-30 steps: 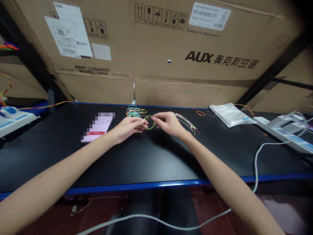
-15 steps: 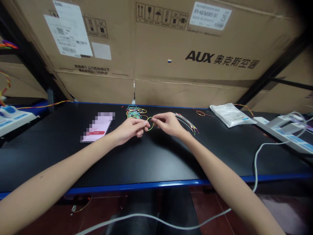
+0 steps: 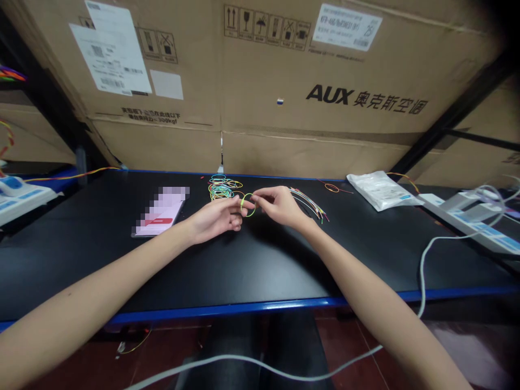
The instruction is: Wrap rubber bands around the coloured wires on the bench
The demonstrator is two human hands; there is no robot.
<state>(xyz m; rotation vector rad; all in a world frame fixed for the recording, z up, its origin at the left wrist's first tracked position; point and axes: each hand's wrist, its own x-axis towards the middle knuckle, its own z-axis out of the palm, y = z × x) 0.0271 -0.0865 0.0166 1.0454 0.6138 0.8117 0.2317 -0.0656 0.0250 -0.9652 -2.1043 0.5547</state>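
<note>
Above the black tabletop, my right hand (image 3: pixel 281 206) pinches a small loop of yellow-green wire (image 3: pixel 242 205) between thumb and fingertips. On the other side of the loop is my left hand (image 3: pixel 216 221), its thumb and fingers apart and its fingertips touching or just beside the wire. Behind my left hand lies a tangled pile of coiled wires (image 3: pixel 221 187) in several colours. A bundle of straighter cut wires (image 3: pixel 311 203) rests behind and right of my right hand, partly hidden by it.
A phone (image 3: pixel 158 214) lies to the left on the table (image 3: pixel 260 271). At the back right are a loose orange wire (image 3: pixel 332 188) and a white plastic packet (image 3: pixel 381 190). Power strips (image 3: pixel 471 222) stand right and left. A large cardboard box (image 3: pixel 260 76) forms the back.
My left thumb and fingers have parted from their pinch on the wire loop. My right hand keeps its pinch in nearly the same place. The view has shifted very slightly.
</note>
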